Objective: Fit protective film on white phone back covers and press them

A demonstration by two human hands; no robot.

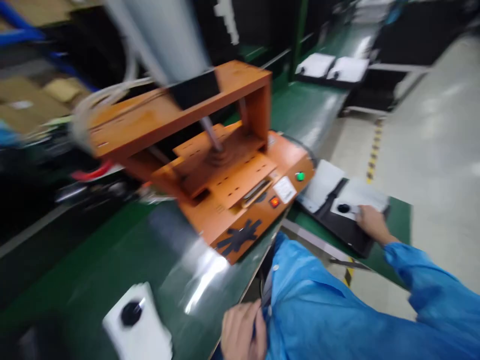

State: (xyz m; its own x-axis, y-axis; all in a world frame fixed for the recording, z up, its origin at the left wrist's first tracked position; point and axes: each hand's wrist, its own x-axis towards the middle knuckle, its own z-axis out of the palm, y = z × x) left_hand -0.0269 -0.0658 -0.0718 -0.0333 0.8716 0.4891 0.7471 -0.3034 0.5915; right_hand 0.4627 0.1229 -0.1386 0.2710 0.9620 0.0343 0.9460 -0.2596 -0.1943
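Note:
My right hand [373, 223] reaches out to the right, with its fingers closed on the edge of a flat white piece [339, 216] bearing a black round spot. That piece lies in a black tray [347, 232], on top of or beside other white pieces. My left hand [243, 330] is low in front of my body by the bench edge, its fingers loosely curled and nothing visible in them. To its left, a stack of similar white pieces [144, 332] with a black disc on top lies on the green bench [180, 300]. Motion blurs fine detail.
An orange press [240, 200] with a grey cylinder [168, 40], a green button [300, 176] and a lit red switch [275, 202] stands mid-bench. Hoses [86, 112] run at its left. Farther back, another tray [320, 80] holds white pieces. A tiled floor [442, 150] lies right.

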